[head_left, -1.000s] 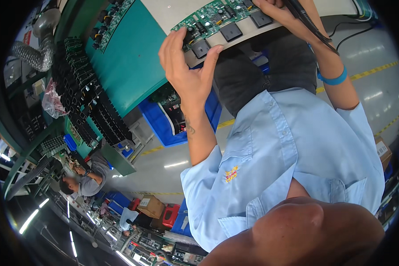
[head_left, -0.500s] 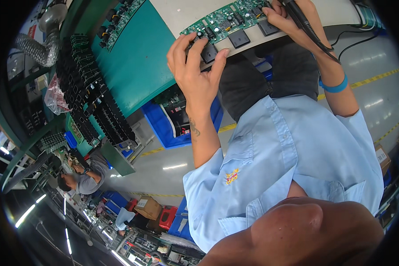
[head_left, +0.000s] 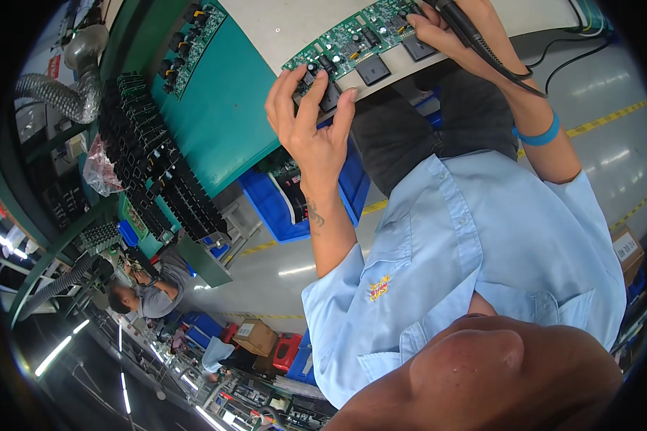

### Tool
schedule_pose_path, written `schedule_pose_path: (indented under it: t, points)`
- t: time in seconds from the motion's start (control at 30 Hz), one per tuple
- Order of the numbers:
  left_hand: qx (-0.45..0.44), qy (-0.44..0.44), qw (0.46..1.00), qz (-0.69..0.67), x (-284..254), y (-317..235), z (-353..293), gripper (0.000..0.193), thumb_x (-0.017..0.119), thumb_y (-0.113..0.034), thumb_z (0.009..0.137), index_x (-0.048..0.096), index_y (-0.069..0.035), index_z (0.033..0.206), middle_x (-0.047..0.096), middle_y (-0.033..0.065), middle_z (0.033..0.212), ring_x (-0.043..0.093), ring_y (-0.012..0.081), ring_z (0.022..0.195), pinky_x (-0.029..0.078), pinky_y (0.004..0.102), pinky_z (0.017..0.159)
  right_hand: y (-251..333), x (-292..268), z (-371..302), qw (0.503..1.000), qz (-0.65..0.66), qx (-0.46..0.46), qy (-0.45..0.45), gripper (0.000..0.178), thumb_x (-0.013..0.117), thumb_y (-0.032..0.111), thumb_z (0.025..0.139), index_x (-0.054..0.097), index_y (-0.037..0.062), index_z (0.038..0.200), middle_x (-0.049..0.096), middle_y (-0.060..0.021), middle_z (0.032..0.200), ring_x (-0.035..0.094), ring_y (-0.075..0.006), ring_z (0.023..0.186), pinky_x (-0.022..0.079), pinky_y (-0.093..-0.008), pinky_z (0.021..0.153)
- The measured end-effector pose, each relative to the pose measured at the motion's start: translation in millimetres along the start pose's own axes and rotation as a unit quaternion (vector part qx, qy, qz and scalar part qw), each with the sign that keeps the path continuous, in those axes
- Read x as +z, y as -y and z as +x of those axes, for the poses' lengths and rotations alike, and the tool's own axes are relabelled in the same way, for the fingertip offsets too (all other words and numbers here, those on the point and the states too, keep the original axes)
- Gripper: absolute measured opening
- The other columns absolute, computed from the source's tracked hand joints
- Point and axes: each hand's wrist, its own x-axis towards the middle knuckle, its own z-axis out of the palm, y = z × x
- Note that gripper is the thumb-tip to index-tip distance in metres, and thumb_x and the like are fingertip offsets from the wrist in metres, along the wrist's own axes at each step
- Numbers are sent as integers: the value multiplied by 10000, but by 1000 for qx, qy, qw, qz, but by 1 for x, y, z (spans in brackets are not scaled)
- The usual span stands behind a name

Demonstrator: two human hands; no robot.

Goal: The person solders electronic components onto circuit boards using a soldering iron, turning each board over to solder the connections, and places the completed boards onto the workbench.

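A long green circuit board (head_left: 349, 44) lies along the near edge of a pale worktop, with black square blocks (head_left: 373, 70) lined up on its near side. My left hand (head_left: 310, 133) grips the board's left end, fingers on its top and thumb at the near edge, partly hiding a block. Over the right end, my right hand (head_left: 474, 44) is closed round a black corded tool (head_left: 456, 23) with a thick handle. The tool's tip lies beyond the upper frame edge, so its exact kind is unclear. Some right fingers rest close to the board's components.
A teal mat (head_left: 219, 115) carries another circuit board (head_left: 196, 52). Left of it stand rows of black parts (head_left: 162, 161) and a clear plastic bag (head_left: 101, 171). Below the bench sits a blue bin (head_left: 262, 205). The tool's cable (head_left: 535, 85) loops right. Another person (head_left: 158, 293) works farther left.
The whole view has shifted slightly, so board and hands appear a little farther left and up. Both hands keep their grip, the left on the board and the right on the tool.
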Motion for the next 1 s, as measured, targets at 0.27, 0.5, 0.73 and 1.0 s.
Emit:
schedule_pose_path:
  t: [0.27, 0.5, 0.73, 1.0]
  points:
    - [1, 0, 1000, 0, 4, -2, 1, 363, 904, -183, 746, 788, -81, 1074, 675, 73, 1258, 579, 283, 1204, 464, 402, 1042, 1, -6, -1, 999, -13, -30, 33, 619, 671, -7, 800, 559, 30, 1408, 699, -99, 1199, 544, -133, 708, 468, -255, 684]
    - [5, -1, 1000, -1, 5, 3, -3, 446, 907, -243, 736, 762, -83, 1127, 669, 82, 1262, 574, 298, 1229, 430, 420, 1059, 4, -3, -5, 999, 40, -13, -31, 587, 673, 1, 825, 560, 25, 1400, 697, -98, 1200, 563, -144, 737, 469, -256, 701]
    - [-40, -10, 997, -71, -10, -6, 3, 618, 905, -240, 736, 667, -47, 1273, 658, 94, 1283, 563, 323, 1252, 427, 448, 1074, 21, -13, -8, 993, 110, -14, -51, 536, 690, 36, 870, 564, 21, 1391, 693, -106, 1186, 561, -154, 727, 459, -240, 690]
    - [52, 13, 997, 48, -50, 11, 27, 663, 880, -201, 773, 594, -39, 1350, 625, 113, 1335, 527, 351, 1302, 392, 463, 1125, 48, -24, -22, 944, 236, -93, -210, 604, 789, 46, 855, 579, 64, 1420, 710, -72, 1058, 637, -150, 791, 509, -247, 720]
